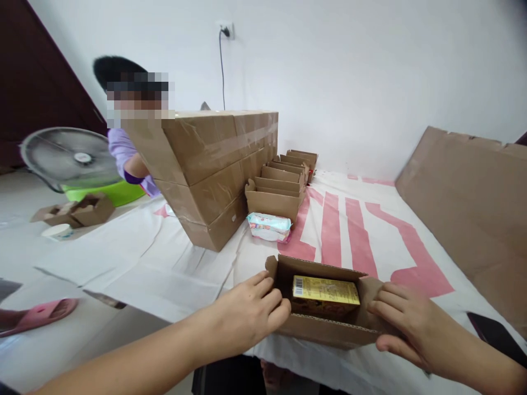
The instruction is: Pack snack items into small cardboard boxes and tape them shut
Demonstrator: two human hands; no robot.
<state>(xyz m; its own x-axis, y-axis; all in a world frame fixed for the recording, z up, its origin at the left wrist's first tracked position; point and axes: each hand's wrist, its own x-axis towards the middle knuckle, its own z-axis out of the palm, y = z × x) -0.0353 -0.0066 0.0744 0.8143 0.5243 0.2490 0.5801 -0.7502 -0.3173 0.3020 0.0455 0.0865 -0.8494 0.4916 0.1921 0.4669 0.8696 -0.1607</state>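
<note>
An open cardboard box [329,329] lies in front of me at the near edge of the table. Inside it rests a yellow printed carton [325,292] with a barcode on one end. My left hand [251,307] is at the box's left end, fingers bent over the rim. At the opposite end my right hand [405,323] grips the right wall, fingers over the top and thumb outside. Just beyond the box sits a pack of wipes [269,226] in blue and white wrapping.
Taped cartons [218,175] are stacked like a wall at the left, with a person in a purple sleeve [123,151] behind them. Several open boxes [274,200] line up beside the stack. A large cardboard sheet [473,208] leans at right, near a black phone [498,340]. A fan [69,159] stands left.
</note>
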